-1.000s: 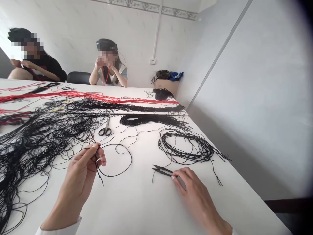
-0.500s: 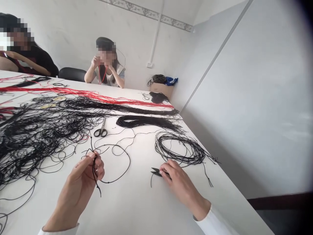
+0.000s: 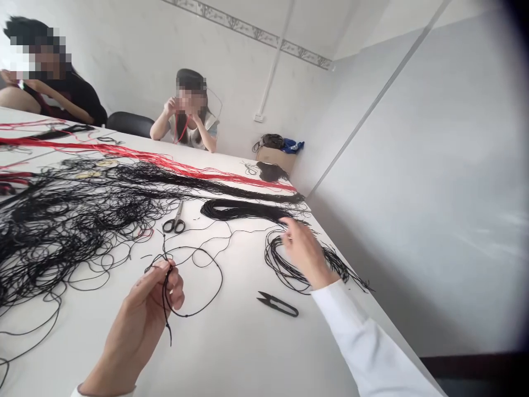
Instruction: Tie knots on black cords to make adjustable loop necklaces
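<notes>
My left hand [image 3: 155,300] pinches a knotted black cord [image 3: 201,252] between thumb and fingers. The cord's ends hang below the fingers, and a loop of it spreads to the right above the table. My right hand [image 3: 303,248] is over a coil of black cords [image 3: 275,262], its fingertips near the end of a folded black cord bundle [image 3: 243,209]. Its index finger and thumb look apart, with nothing seen in them. Black thread snips [image 3: 281,306] lie on the table below that hand. Scissors with black handles [image 3: 177,220] lie beyond my left hand.
A big tangle of black cord [image 3: 74,231] covers the table's left side. Long red cords [image 3: 165,160] stretch across behind it. Two people sit across the white table [image 3: 223,353], one holding red cord. The table's right edge runs beside a grey wall [image 3: 413,165].
My right hand has let go of the thread snips, leaving them on the table, and has moved up and away over the coil. My left hand still holds the cord.
</notes>
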Action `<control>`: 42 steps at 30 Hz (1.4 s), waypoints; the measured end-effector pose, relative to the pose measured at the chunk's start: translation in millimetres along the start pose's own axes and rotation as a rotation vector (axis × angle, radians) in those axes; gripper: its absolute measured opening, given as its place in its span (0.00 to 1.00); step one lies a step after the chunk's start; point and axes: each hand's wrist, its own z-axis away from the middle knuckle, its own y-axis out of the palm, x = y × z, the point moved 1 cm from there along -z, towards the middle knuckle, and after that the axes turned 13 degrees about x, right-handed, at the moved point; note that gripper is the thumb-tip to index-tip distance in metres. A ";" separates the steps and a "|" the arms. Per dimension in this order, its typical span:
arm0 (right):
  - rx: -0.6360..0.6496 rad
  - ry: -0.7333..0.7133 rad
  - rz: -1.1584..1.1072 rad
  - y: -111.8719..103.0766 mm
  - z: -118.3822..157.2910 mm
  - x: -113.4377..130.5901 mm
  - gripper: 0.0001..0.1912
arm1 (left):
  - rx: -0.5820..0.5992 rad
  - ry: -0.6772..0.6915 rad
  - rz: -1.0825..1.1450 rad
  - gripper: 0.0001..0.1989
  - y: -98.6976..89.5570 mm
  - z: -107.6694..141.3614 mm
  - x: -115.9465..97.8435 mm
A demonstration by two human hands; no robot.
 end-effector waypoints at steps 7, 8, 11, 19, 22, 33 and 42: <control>0.407 -0.501 -0.099 81.9 1.3 89.5 0.12 | 0.118 -0.009 -0.117 0.15 5.4 -2.5 16.0; 0.399 -0.493 -0.111 83.7 -1.9 92.9 0.09 | 0.130 -0.015 -0.129 0.15 5.7 -2.7 17.7; 0.335 -0.454 -0.179 69.8 -13.9 93.9 0.08 | 0.164 -0.045 -0.156 0.16 6.0 -2.1 22.6; 0.070 -0.424 -0.715 -15.8 -35.9 97.1 0.10 | 0.323 -0.129 -0.283 0.15 11.9 5.0 34.8; 0.109 -0.469 -0.860 -46.2 -39.1 102.4 0.08 | 0.364 -0.137 -0.349 0.17 14.7 6.9 35.9; -0.022 -0.325 -0.845 -168.9 -57.0 128.8 0.11 | 0.481 -0.268 -0.728 0.16 12.5 6.8 59.1; -0.486 -0.537 -0.859 -218.7 -80.7 136.0 0.13 | 0.524 -0.255 -0.848 0.12 17.6 10.9 63.4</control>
